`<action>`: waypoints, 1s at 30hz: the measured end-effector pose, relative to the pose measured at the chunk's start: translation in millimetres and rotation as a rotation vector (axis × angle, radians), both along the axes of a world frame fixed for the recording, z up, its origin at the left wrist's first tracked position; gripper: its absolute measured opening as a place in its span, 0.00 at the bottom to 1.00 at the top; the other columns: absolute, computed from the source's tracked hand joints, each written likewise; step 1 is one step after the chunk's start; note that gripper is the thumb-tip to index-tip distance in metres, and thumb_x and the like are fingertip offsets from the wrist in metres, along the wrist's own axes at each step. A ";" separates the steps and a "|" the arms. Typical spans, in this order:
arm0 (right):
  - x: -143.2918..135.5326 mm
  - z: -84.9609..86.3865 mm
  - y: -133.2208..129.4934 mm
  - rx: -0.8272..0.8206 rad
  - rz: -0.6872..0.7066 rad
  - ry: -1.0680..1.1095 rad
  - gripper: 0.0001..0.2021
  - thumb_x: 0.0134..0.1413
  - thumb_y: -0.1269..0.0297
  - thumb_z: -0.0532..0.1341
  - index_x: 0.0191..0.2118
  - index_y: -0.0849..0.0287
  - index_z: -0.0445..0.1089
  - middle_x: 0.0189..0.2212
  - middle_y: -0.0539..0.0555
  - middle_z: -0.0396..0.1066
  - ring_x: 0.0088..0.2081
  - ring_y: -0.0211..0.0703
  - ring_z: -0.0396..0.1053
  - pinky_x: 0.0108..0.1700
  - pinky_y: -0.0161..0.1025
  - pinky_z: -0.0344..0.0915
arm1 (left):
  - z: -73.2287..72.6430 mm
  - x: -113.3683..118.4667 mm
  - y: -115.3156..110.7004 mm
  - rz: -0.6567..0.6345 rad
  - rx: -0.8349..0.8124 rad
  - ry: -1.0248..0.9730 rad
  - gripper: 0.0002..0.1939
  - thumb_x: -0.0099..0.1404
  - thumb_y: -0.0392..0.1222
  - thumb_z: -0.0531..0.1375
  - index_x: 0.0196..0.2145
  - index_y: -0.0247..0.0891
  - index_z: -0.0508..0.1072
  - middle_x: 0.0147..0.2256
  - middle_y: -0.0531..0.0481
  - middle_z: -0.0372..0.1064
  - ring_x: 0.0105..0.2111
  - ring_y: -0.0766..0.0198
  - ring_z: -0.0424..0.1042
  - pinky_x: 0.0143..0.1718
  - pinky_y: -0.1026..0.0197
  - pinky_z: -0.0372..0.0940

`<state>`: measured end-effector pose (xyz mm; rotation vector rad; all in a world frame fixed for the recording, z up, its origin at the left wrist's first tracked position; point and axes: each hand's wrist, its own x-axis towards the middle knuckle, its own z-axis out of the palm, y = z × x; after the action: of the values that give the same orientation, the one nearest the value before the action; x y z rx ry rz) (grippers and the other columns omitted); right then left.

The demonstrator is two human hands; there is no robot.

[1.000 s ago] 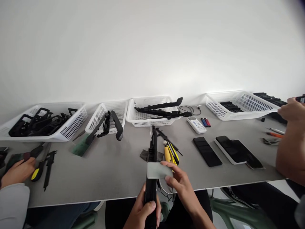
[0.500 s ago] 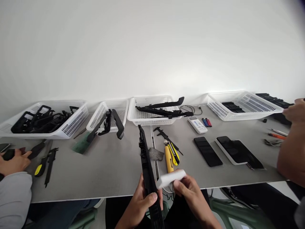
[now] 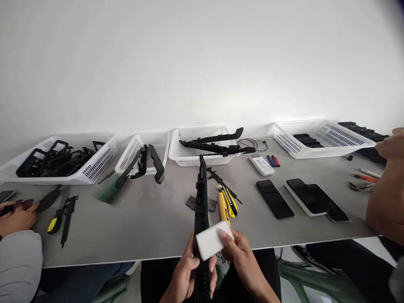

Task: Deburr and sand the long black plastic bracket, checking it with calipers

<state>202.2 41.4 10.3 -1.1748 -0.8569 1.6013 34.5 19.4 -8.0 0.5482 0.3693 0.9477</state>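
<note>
My left hand [image 3: 185, 269] is wrapped round the lower part of a long black plastic trim piece [image 3: 201, 202], which stands nearly upright in front of me with its tip pointing to the far basket. In my right hand [image 3: 241, 256] is a white rectangular block [image 3: 210, 242], gripped at its right end with the thumb on top. The block lies across the front of the black piece, hiding a stretch of it; whether they touch I cannot tell. Behind the piece is a dark grey scrap [image 3: 212, 205], partly covered. A yellow-handled tool [image 3: 223, 206] and a yellow box cutter [image 3: 231, 204] lie just beyond my right hand.
White baskets [image 3: 186, 161] with black parts line the wall. A caliper [image 3: 224, 185], a white meter-like device [image 3: 261, 164], lighters [image 3: 274, 160] and dark phones [image 3: 275, 200] lie on the grey table [image 3: 142, 227]. Co-workers' arms are at left [image 3: 22, 248] and right [image 3: 386, 185].
The black piece has swung more upright and to the right. The white block has turned its broad face to me and moved left across the piece.
</note>
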 end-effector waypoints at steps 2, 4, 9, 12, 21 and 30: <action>0.1 -0.2 -0.9 0.006 -0.049 0.003 0.30 0.57 0.32 0.67 0.29 0.57 0.64 0.23 0.43 0.49 0.25 0.34 0.44 0.26 0.34 0.47 | -4.3 3.3 -1.6 0.011 -0.003 0.008 0.27 0.74 0.60 0.58 0.65 0.48 0.64 0.35 0.52 0.72 0.21 0.66 0.73 0.19 0.67 0.67; 2.3 -2.5 -1.3 -0.020 -0.081 0.006 0.30 0.56 0.32 0.68 0.30 0.57 0.64 0.24 0.44 0.53 0.26 0.35 0.48 0.28 0.33 0.51 | -4.7 4.9 -2.0 0.015 -0.019 0.062 0.31 0.76 0.64 0.53 0.68 0.45 0.62 0.33 0.50 0.74 0.18 0.66 0.71 0.18 0.67 0.65; 17.2 -1.2 0.0 -0.051 0.160 -0.011 0.31 0.52 0.31 0.69 0.30 0.58 0.67 0.24 0.48 0.61 0.26 0.37 0.55 0.29 0.34 0.55 | 3.9 0.2 -1.6 -0.002 -0.136 0.231 0.40 0.74 0.67 0.55 0.72 0.39 0.60 0.29 0.49 0.75 0.21 0.63 0.70 0.24 0.62 0.65; 24.6 7.6 3.9 0.035 0.280 -0.054 0.29 0.53 0.35 0.71 0.29 0.60 0.70 0.25 0.49 0.64 0.27 0.38 0.58 0.31 0.34 0.57 | 11.8 -2.8 -2.4 0.028 -0.142 0.305 0.37 0.71 0.65 0.62 0.67 0.39 0.70 0.37 0.45 0.77 0.30 0.59 0.74 0.33 0.59 0.68; 6.7 16.5 6.1 0.048 0.264 -0.055 0.30 0.59 0.33 0.67 0.33 0.62 0.73 0.25 0.49 0.63 0.26 0.35 0.55 0.27 0.32 0.53 | 17.7 4.4 -0.2 0.192 -0.089 0.354 0.30 0.75 0.61 0.59 0.65 0.40 0.75 0.54 0.38 0.78 0.56 0.46 0.74 0.59 0.49 0.66; -3.8 19.3 -4.8 0.121 0.173 -0.208 0.30 0.66 0.33 0.59 0.35 0.59 0.74 0.29 0.52 0.68 0.31 0.42 0.62 0.30 0.35 0.62 | 2.5 5.5 -2.0 0.348 -0.088 0.439 0.30 0.74 0.61 0.61 0.63 0.39 0.78 0.64 0.41 0.73 0.73 0.44 0.57 0.73 0.48 0.52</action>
<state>198.5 36.6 29.6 -1.2222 -1.2017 1.5582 40.0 17.4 -5.5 0.6218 0.9199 1.1363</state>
